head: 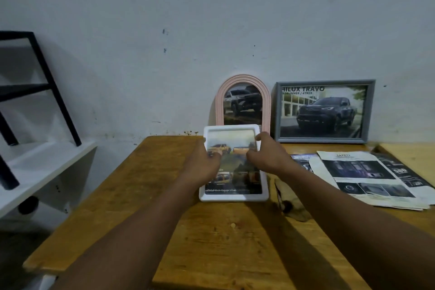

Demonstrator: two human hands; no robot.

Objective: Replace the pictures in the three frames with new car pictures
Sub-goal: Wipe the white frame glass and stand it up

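A white rectangular frame (233, 197) with a picture of orange pickup trucks (237, 180) stands tilted on the wooden table (211, 238). My left hand (208, 162) grips its left edge, thumb on the picture. My right hand (267, 155) holds its upper right part, fingers at the top corner and thumb on the picture. Behind it a pink arched frame (242, 80) with a dark pickup picture leans on the wall. To its right a grey frame (324, 140) showing a dark pickup also leans there.
Loose car brochure sheets (367, 179) lie spread on the table's right side. A crumpled brownish scrap (294, 205) lies just right of the white frame. A white shelf (47, 162) with a black metal rack (58, 101) stands to the left. The wall is close behind the table.
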